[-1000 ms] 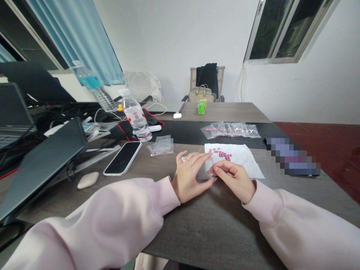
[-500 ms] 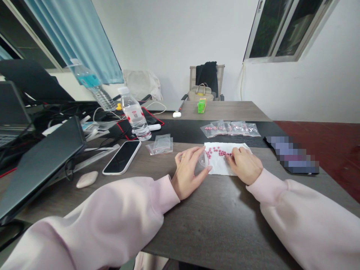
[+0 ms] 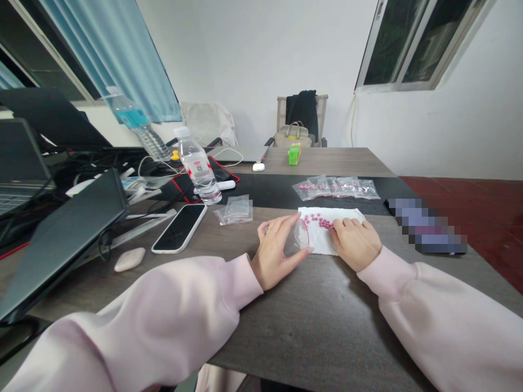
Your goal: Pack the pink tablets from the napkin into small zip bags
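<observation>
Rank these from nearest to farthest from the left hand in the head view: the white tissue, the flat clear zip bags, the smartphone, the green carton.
Left hand, cupping a small clear bag:
1. White tissue, just to its right.
2. Flat clear zip bags, ahead and to its left.
3. Smartphone, farther left.
4. Green carton, farthest ahead.

One head-worn camera looks forward and down over the left hand (image 3: 274,255) and right hand (image 3: 354,245) across the tabletop (image 3: 310,332).

Two water bottles (image 3: 195,169), one smartphone (image 3: 180,228), one napkin (image 3: 322,242).
</observation>
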### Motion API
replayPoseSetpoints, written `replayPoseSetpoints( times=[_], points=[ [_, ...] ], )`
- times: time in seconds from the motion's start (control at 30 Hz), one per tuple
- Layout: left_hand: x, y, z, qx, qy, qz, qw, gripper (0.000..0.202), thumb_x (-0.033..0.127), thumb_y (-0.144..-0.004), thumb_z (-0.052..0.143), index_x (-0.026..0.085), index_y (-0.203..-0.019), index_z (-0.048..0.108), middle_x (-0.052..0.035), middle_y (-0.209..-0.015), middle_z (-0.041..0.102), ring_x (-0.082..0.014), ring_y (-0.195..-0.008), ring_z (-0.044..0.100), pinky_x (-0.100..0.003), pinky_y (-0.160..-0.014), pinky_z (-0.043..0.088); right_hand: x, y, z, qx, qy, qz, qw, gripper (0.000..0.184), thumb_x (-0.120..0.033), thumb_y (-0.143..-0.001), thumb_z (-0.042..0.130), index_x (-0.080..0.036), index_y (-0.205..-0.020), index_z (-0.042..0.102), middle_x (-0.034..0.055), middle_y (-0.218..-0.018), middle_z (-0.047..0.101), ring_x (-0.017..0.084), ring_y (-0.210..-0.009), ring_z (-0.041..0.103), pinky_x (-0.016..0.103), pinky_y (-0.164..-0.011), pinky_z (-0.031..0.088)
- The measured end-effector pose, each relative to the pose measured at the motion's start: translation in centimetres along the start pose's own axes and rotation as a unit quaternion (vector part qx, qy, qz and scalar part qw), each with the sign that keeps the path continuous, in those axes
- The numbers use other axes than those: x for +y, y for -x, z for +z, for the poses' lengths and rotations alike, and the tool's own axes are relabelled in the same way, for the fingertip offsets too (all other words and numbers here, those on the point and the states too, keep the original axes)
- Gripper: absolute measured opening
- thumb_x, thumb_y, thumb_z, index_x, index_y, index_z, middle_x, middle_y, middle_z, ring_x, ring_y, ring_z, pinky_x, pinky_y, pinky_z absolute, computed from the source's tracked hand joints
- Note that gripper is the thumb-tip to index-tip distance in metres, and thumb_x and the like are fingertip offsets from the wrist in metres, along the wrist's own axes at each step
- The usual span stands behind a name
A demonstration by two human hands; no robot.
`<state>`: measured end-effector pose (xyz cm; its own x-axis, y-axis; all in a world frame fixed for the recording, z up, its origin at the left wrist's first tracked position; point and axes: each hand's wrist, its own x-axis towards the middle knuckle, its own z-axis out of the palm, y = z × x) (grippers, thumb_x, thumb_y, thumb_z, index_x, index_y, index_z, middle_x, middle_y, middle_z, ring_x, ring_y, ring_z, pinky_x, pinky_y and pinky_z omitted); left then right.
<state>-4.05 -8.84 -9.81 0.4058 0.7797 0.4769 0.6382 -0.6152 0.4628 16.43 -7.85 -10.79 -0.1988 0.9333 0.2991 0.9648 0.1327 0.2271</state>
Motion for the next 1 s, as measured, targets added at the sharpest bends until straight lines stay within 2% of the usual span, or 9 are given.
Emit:
replayPoseSetpoints(
  times=[0.3,0.47,0.63,0.73,0.8,0.9,1.0],
  points=[
    [-0.02,0.04,0.16,-0.005,0.018,0.008,1.0,0.062,0.041,-0.08,0.062,0.023,-0.134,0.037,-0.0098,-0.129,0.055,-0.0233,-0.119,0.049,-0.04,-0.102,0.022,0.0,-0.11,-0.4,-0.027,-0.008,-0.003,1.0,0.022,-0.022,-0.089,0.041,-0.014,-0.087,0.061,0.0128,-0.081,0.07,0.028,-0.084,0.063,0.036,-0.069,0.03],
    [0.16,-0.01,-0.01,-0.018,0.021,0.004,1.0,0.062,0.041,-0.08,0.061,0.025,-0.135,0.037,-0.0098,-0.13,0.055,-0.0246,-0.12,0.049,-0.041,-0.102,0.023,-0.09,-0.14,-0.23,-0.008,-0.007,0.04,0.999,0.024,-0.03,-0.091,0.041,-0.014,-0.089,0.058,0.0133,-0.087,0.068,0.027,-0.083,0.063,0.034,-0.067,0.03],
    [0.23,-0.03,-0.1,-0.02,0.024,0.011,0.999,0.063,0.04,-0.08,0.062,0.026,-0.136,0.036,-0.0098,-0.131,0.054,-0.0248,-0.12,0.05,-0.041,-0.102,0.024,0.03,-0.15,0.13,0.0,-0.014,0.015,1.0,0.02,-0.02,-0.09,0.04,-0.014,-0.088,0.059,0.0125,-0.086,0.068,0.025,-0.08,0.063,0.034,-0.067,0.029],
    [0.19,-0.03,-0.1,-0.023,0.016,0.011,1.0,0.065,0.04,-0.079,0.062,0.026,-0.137,0.035,-0.0099,-0.131,0.054,-0.0256,-0.12,0.05,-0.042,-0.102,0.024,0.21,-0.12,0.04,0.046,-0.061,0.006,0.997,0.018,-0.02,-0.087,0.043,-0.015,-0.084,0.059,0.0107,-0.08,0.068,0.023,-0.077,0.061,0.033,-0.068,0.03],
    [0.12,0.0,-0.07,-0.024,0.014,0.011,1.0,0.066,0.041,-0.079,0.062,0.026,-0.138,0.035,-0.0101,-0.13,0.055,-0.0258,-0.12,0.05,-0.042,-0.102,0.024,0.29,-0.04,-0.11,0.115,-0.134,-0.023,0.984,0.02,-0.023,-0.089,0.042,-0.016,-0.082,0.06,0.0079,-0.075,0.067,0.021,-0.073,0.06,0.032,-0.069,0.033],
    [0.0,0.05,0.03,-0.027,0.02,0.012,0.999,0.066,0.041,-0.08,0.062,0.025,-0.137,0.035,-0.0099,-0.13,0.055,-0.0251,-0.12,0.05,-0.042,-0.103,0.023,0.25,0.19,-0.36,0.217,-0.256,-0.121,0.934,0.025,-0.027,-0.091,0.042,-0.017,-0.083,0.063,0.0054,-0.071,0.066,0.017,-0.067,0.058,0.03,-0.067,0.038],
    [-0.04,0.07,0.12,-0.032,0.027,0.016,0.999,0.065,0.041,-0.081,0.06,0.025,-0.138,0.033,-0.0092,-0.129,0.056,-0.0238,-0.119,0.051,-0.042,-0.104,0.021,0.19,0.42,-0.52,0.246,-0.322,-0.206,0.891,0.025,-0.025,-0.091,0.044,-0.019,-0.086,0.068,0.0053,-0.07,0.066,0.016,-0.066,0.057,0.029,-0.064,0.043]
  ],
)
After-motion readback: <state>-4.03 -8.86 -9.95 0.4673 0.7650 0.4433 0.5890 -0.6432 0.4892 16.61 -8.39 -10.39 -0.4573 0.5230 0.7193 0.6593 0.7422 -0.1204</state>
